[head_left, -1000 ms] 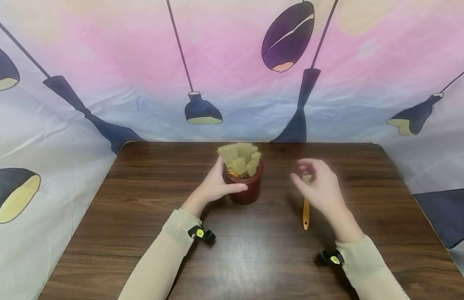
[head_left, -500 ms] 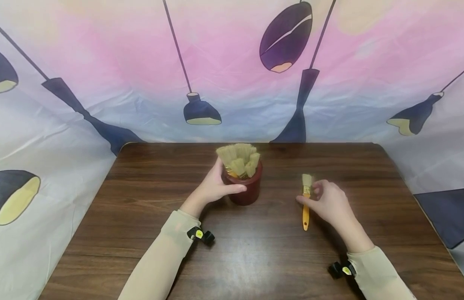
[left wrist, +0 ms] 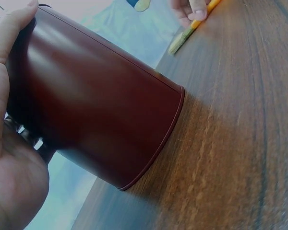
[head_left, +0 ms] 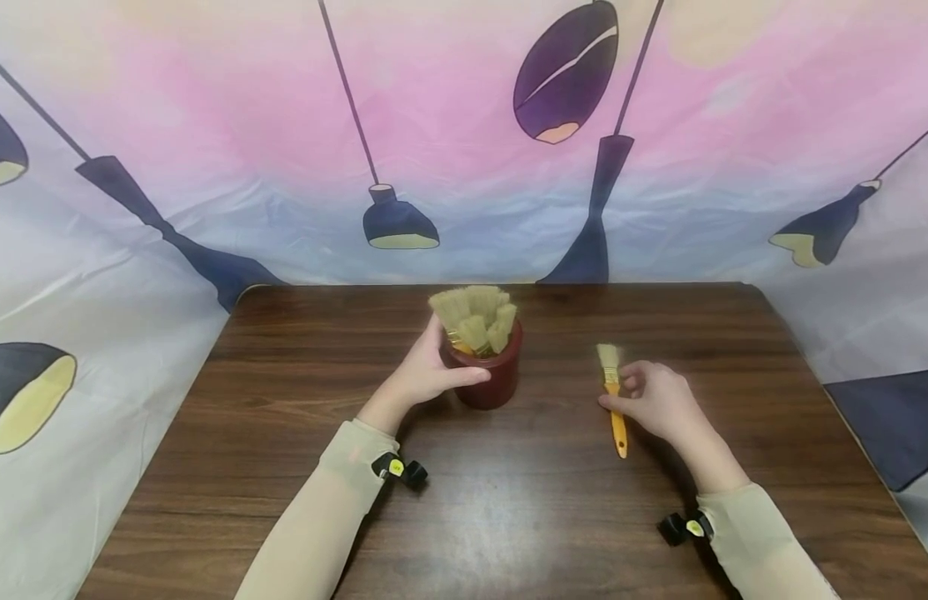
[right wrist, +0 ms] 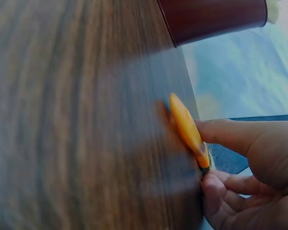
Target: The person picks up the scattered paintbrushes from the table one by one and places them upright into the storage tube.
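Wooden table [head_left: 509, 500]; hands apparently grip brush [head_left: 614, 400], cup [head_left: 494, 379].

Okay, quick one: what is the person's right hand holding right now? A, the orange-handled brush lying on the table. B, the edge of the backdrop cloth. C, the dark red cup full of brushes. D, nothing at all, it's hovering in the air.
A: the right hand pinches the orange-handled brush near its ferrule, while the left hand grips the dark red cup.
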Action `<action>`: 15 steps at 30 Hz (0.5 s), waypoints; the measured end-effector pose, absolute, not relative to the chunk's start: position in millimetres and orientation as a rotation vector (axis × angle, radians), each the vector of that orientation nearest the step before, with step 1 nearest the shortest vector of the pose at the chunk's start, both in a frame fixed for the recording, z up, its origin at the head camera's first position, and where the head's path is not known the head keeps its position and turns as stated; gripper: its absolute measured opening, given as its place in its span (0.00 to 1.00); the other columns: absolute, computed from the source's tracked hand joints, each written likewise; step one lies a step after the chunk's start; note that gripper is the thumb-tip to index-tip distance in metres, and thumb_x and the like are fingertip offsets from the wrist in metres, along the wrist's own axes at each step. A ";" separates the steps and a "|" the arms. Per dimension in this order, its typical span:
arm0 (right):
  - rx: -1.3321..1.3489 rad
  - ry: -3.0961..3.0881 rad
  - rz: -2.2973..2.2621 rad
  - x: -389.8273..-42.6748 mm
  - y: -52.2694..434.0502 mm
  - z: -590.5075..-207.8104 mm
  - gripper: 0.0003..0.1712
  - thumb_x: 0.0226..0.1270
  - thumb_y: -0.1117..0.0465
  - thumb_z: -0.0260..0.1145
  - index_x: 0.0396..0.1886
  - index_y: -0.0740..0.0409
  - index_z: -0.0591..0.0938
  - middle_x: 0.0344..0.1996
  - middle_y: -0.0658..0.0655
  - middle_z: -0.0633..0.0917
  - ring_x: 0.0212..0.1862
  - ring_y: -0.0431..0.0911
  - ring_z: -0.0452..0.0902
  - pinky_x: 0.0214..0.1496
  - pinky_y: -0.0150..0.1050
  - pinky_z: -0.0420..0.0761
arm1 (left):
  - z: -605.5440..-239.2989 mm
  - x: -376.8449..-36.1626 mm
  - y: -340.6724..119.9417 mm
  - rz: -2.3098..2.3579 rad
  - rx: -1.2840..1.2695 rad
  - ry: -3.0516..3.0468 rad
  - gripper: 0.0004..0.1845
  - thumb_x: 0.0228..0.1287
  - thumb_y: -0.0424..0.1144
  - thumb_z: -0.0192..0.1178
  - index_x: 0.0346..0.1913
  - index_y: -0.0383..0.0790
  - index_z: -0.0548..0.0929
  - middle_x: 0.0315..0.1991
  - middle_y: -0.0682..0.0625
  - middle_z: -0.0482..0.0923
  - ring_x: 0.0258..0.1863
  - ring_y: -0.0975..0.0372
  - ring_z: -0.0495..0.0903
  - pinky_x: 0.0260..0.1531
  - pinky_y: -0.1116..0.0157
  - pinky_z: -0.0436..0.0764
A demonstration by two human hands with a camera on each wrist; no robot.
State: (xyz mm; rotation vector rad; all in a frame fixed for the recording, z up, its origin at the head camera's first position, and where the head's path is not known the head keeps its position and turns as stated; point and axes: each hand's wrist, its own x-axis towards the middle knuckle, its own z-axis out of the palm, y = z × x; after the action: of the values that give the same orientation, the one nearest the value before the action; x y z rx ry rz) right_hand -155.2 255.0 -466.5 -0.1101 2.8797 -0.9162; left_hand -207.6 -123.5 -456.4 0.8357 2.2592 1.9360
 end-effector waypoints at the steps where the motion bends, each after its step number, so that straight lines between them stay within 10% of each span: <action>1: -0.109 2.869 -0.929 -156.0 256.2 -466.9 0.33 0.65 0.47 0.83 0.55 0.70 0.85 0.43 0.62 0.89 0.44 0.55 0.87 0.45 0.53 0.88 | -456.4 -207.6 -123.8 1.933 0.830 2.262 0.56 0.52 0.28 0.82 0.81 0.43 0.61 0.76 0.43 0.70 0.74 0.50 0.73 0.78 0.47 0.68; 15: -0.113 2.867 -0.976 -159.7 266.3 -468.4 0.20 0.68 0.49 0.81 0.43 0.61 0.90 0.35 0.54 0.90 0.38 0.47 0.86 0.39 0.42 0.83 | -455.6 -206.5 -125.3 1.866 0.766 2.332 0.56 0.53 0.33 0.83 0.82 0.47 0.60 0.77 0.43 0.68 0.77 0.50 0.69 0.79 0.44 0.65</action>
State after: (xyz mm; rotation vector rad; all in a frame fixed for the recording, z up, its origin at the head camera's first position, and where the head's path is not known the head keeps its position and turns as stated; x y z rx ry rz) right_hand -159.7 266.3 -468.4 -0.1134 2.8675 -0.9763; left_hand -206.5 -125.3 -455.6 0.7659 2.3323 1.8656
